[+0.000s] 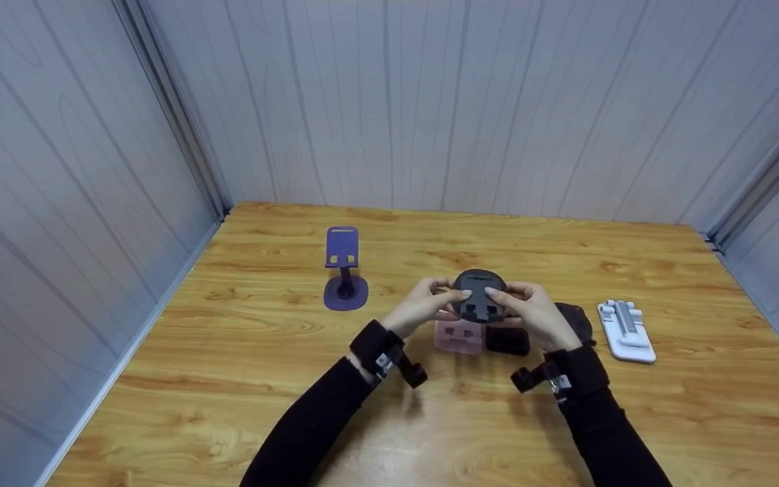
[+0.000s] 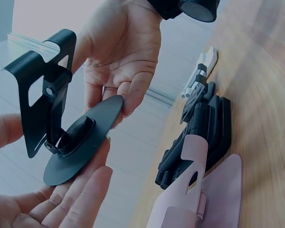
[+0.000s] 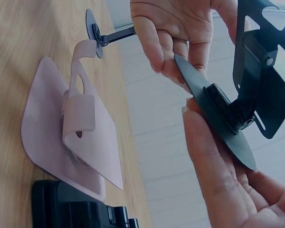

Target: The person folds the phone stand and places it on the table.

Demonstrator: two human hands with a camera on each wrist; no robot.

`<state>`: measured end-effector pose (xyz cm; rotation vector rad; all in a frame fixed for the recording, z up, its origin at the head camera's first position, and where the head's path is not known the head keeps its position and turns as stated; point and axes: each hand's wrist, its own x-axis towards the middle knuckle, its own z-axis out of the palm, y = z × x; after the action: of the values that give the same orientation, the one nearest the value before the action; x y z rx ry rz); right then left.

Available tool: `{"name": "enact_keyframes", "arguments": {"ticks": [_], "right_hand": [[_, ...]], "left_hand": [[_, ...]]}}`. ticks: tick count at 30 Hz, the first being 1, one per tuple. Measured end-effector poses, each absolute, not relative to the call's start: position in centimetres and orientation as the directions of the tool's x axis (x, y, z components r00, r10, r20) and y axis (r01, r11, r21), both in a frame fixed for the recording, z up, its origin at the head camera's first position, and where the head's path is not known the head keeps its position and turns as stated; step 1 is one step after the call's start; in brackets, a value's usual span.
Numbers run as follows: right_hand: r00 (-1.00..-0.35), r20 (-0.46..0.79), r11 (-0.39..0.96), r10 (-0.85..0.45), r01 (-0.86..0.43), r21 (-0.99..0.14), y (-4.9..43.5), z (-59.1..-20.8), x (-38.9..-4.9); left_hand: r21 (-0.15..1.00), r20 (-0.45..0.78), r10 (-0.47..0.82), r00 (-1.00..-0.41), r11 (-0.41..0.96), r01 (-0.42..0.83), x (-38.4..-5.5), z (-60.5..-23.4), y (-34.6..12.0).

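Between my two hands is a black phone stand [image 1: 480,295] with a round, flat base, raised over the table. My left hand [image 1: 428,302] holds it from the left, fingers under the base and thumb on the cradle plate. From the other side my right hand [image 1: 537,314] grips it the same way, its thumb also on the plate. In the left wrist view the stand's hinged arm [image 2: 57,102] stands partly unfolded between base and cradle. Just below the hands are a pink phone stand [image 1: 458,337] and a black folded stand [image 1: 507,341].
A purple phone stand [image 1: 342,267] stands upright to the left on the wooden table [image 1: 241,379]. Another black stand [image 1: 575,322] lies partly behind my right wrist, and a white folded stand [image 1: 626,331] lies right of it. Pale panel walls [image 1: 423,108] enclose the back and sides.
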<state>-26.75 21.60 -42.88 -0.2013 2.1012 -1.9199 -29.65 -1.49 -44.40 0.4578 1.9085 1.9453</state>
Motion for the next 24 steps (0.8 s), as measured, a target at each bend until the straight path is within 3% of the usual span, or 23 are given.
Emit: {"name": "enact_keyframes", "arguments": {"ticks": [10,24], "right_hand": [[-0.948,-0.111,0.04,-0.297,0.103,-0.994,21.38,-42.95,-26.86],[-0.943,-0.104,0.048,-0.315,0.094,-0.994,21.59,-43.31,-26.81]], "left_hand": [[0.993,-0.029,0.475,-0.88,-0.086,-0.079,-29.5,-44.43,-1.43],[0.999,0.022,0.501,-0.865,-0.042,0.001,-29.81,-44.7,-1.61]]}}
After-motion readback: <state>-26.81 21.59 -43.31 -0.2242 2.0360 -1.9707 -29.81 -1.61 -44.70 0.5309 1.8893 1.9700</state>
